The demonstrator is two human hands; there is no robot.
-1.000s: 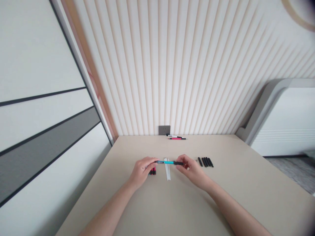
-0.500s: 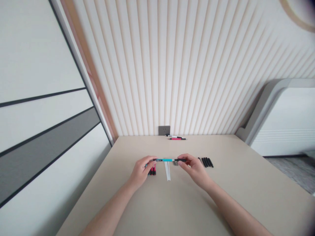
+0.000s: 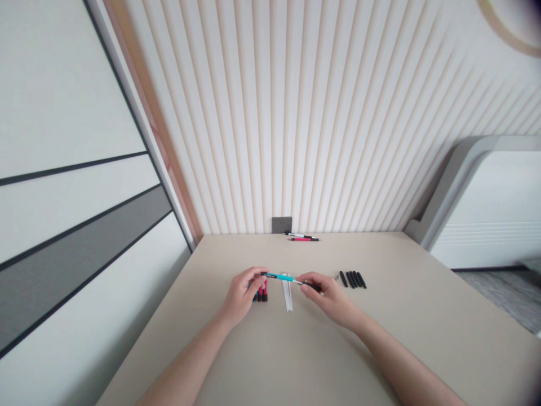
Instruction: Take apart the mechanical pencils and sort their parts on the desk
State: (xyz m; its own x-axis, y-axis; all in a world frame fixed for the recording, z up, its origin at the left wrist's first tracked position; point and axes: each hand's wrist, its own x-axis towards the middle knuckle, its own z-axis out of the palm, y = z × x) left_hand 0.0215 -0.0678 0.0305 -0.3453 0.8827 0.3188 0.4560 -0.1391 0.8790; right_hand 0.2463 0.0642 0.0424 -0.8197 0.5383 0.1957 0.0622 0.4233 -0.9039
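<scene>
Between my two hands, above the table, is a blue pen barrel (image 3: 284, 277) with a black section at its left end. My left hand (image 3: 244, 292) pinches that black end. A thin pale refill (image 3: 297, 282) shows at the barrel's right end and runs to a black grip piece (image 3: 311, 286), which my right hand (image 3: 332, 296) holds in its fingers. Below my left hand lie several red and blue pen barrels (image 3: 262, 295), partly covered by the fingers. White refills (image 3: 288, 293) lie side by side on the table between my hands.
Several black grip pieces (image 3: 355, 279) lie in a row to the right. At the back of the table (image 3: 236, 248) are a red pen (image 3: 303, 239) and a white and black pen (image 3: 300, 235), near a grey wall socket (image 3: 282, 225).
The barrel has tilted, its right end now lower. My right hand has moved slightly left and down with the black grip piece, uncovering more of the black row.
</scene>
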